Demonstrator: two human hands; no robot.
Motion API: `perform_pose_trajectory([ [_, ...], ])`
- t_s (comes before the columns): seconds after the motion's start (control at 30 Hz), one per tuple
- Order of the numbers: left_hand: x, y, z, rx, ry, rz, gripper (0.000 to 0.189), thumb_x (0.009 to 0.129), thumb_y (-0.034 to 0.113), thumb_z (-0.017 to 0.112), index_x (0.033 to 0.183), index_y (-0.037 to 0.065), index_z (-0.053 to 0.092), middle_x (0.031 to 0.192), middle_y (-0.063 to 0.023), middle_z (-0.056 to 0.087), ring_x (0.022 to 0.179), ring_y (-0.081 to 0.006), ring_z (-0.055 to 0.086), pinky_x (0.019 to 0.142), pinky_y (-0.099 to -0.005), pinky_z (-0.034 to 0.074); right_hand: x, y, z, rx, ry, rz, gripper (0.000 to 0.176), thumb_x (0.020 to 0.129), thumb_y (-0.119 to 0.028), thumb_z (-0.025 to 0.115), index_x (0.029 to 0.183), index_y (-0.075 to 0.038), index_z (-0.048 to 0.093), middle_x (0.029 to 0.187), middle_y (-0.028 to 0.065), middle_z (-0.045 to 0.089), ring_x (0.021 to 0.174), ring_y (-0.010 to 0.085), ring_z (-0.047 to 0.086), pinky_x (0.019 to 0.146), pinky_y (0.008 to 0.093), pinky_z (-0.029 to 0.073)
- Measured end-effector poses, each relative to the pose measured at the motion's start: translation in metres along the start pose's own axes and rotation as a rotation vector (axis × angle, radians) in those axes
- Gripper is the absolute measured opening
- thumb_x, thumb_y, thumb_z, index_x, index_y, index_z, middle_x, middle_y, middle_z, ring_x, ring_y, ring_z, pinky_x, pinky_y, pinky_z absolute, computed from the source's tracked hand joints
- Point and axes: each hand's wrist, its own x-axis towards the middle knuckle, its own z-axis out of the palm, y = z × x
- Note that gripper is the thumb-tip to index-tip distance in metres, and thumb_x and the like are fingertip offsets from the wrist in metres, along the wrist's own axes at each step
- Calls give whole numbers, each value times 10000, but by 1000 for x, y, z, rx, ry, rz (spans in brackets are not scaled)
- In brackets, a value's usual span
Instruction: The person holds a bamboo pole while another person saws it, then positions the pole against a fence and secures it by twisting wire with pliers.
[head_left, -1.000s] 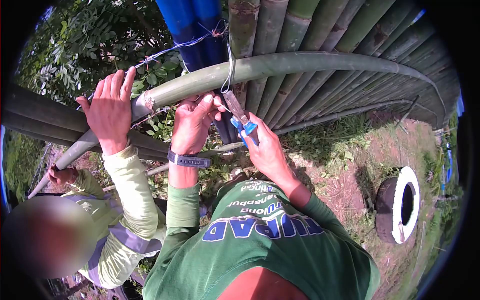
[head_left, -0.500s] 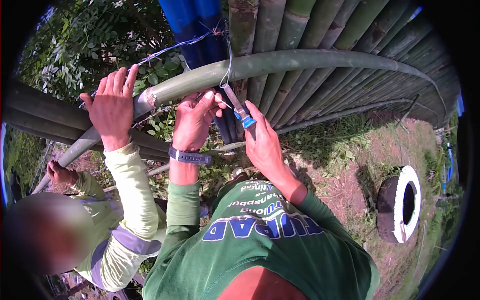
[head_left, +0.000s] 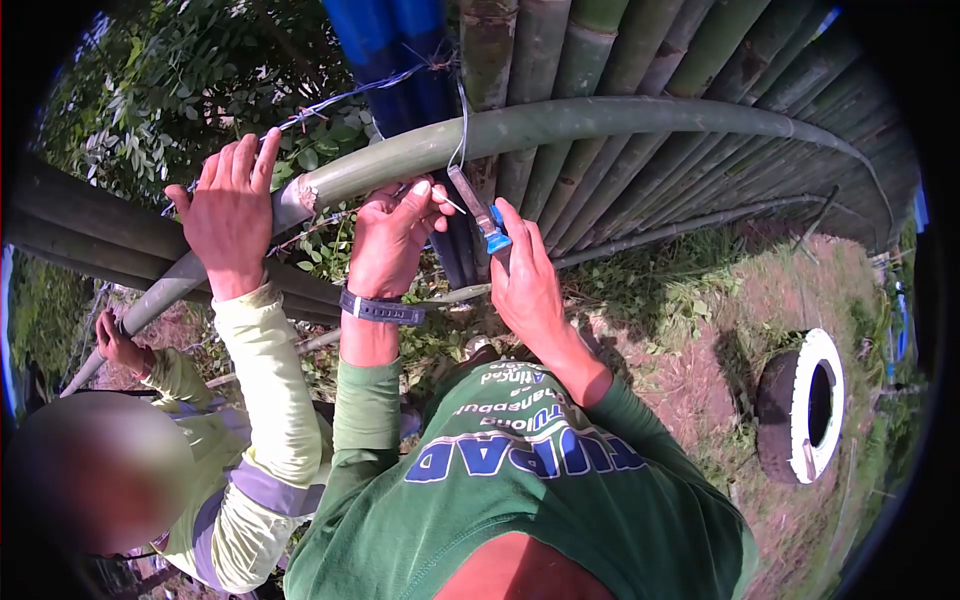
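My right hand [head_left: 528, 290] closes around pliers [head_left: 475, 200] with a metal head and blue grips, below the bamboo pole [head_left: 420, 145]. A thin wire [head_left: 464, 120] loops over that pole and runs down to the tip of the pliers. My left hand [head_left: 388, 235], with a dark watch on its wrist, is just under the pole to the left of the pliers. Its thumb and fingers pinch a thin, pale wire end [head_left: 453, 204] that points toward the pliers. The rest of that piece is hidden behind my fingers.
A co-worker's hand [head_left: 230, 215] rests on the pole's left end; their other hand [head_left: 122, 345] grips it lower down. Barbed wire [head_left: 350, 93] runs to blue posts [head_left: 395, 50]. Upright bamboo poles [head_left: 590, 60] form a fence. A white-painted tire [head_left: 808, 400] stands right.
Both my hands keep nearly the same positions and grips. The pliers have tilted slightly at the wire. The co-worker's head and arm have shifted a little.
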Motion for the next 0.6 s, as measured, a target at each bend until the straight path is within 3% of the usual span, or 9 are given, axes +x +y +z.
perform_pose_trajectory([
  [0.03,0,0,1,1,-2,-2,198,979,122,567,1130,-5,558,949,-83,627,836,-187,631,696,-288,501,0,1,0,-18,-23,-10,771,768,78,633,1456,-23,300,1179,252,501,1040,439,555,890,473,486],
  [0.27,-1,3,2,7,5,-7,195,977,121,570,1126,-5,557,950,-88,630,842,-193,636,703,-291,506,-1,-1,2,-25,-30,-6,776,768,74,632,1460,-19,291,1213,267,498,1062,450,543,916,486,468],
  [0.47,0,2,-1,10,1,-29,185,977,127,570,1112,1,562,951,-94,632,855,-198,637,714,-298,508,-6,10,-1,86,-66,78,603,791,39,607,1353,-7,393,1143,282,552,1022,469,567,862,493,476],
  [0.53,4,2,-2,-9,-23,-38,181,978,131,570,1107,4,565,952,-94,634,872,-201,637,721,-300,506,-13,18,4,167,-136,259,511,809,24,566,1299,-6,421,1066,285,590,987,479,584,816,502,481],
  [0.6,4,1,-3,-38,-55,-38,174,984,142,562,1099,13,571,954,-86,641,925,-207,629,751,-306,494,-12,22,6,175,-111,179,487,815,24,535,1289,-9,425,1033,294,599,964,495,587,790,514,480],
])
